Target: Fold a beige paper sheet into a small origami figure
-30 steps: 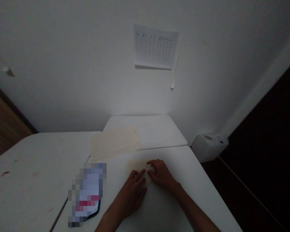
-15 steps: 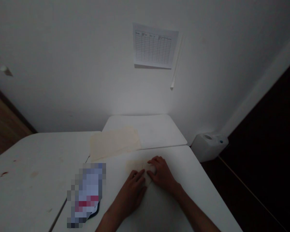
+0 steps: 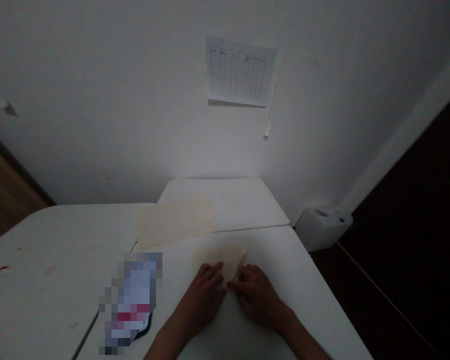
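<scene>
A small cream folded sheet (image 3: 222, 256) lies on the white table (image 3: 292, 280) in front of me. My left hand (image 3: 203, 298) rests flat on the table with its fingertips on the sheet's near left edge, fingers stretched out. My right hand (image 3: 258, 296) lies beside it, fingers extended and pressing the sheet's near right corner. The two hands almost touch at the fingertips. Neither hand grips anything.
A stack of cream sheets (image 3: 176, 220) lies farther back across the seam with a second white table (image 3: 247, 200). A pixelated flat object (image 3: 131, 302) sits to my left. A white container (image 3: 322, 225) stands on the dark floor at right. A printed chart (image 3: 238, 72) hangs on the wall.
My right hand has slid back toward me off the top of the folded sheet, uncovering its right corner. The left hand has hardly moved.
</scene>
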Demonstrator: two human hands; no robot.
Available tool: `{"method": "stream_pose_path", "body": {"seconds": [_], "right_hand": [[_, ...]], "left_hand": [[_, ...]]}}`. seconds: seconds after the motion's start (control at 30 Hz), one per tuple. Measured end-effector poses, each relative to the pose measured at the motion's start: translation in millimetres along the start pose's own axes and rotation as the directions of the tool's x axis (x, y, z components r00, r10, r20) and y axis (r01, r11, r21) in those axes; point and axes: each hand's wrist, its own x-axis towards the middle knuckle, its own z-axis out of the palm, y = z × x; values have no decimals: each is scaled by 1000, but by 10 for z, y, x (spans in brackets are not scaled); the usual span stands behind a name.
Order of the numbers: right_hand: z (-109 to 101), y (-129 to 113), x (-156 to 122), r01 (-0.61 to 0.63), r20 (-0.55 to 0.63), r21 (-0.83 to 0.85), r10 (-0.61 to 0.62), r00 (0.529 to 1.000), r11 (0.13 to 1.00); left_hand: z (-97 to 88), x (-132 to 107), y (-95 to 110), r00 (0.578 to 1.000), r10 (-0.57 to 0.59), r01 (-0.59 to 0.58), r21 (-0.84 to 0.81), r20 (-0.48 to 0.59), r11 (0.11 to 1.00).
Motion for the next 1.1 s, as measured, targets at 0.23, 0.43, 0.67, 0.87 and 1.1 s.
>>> {"method": "stream_pose_path", "body": {"seconds": [0.23,0.43,0.67,0.87,1.1], "right_hand": [[-7,-64,-12,1,55,26,-3,998,1000],[8,-91,-11,-98,36,-26,99,994,995],[60,15,-20,-209,-76,-114,201,977,971],[93,141,8,-261,-167,-147,236,957,954],[70,268,47,-334,-219,-191,291,931,923]], "left_hand": [[-29,11,14,1000,-19,20,-8,24,1000],[-22,16,3,999,-28,28,-6,29,1000],[-36,-3,4,1000,-18,18,-30,-4,999],[-30,-16,-10,1000,-18,18,-15,0,1000],[-17,-10,-17,999,-30,31,-12,24,999]]}}
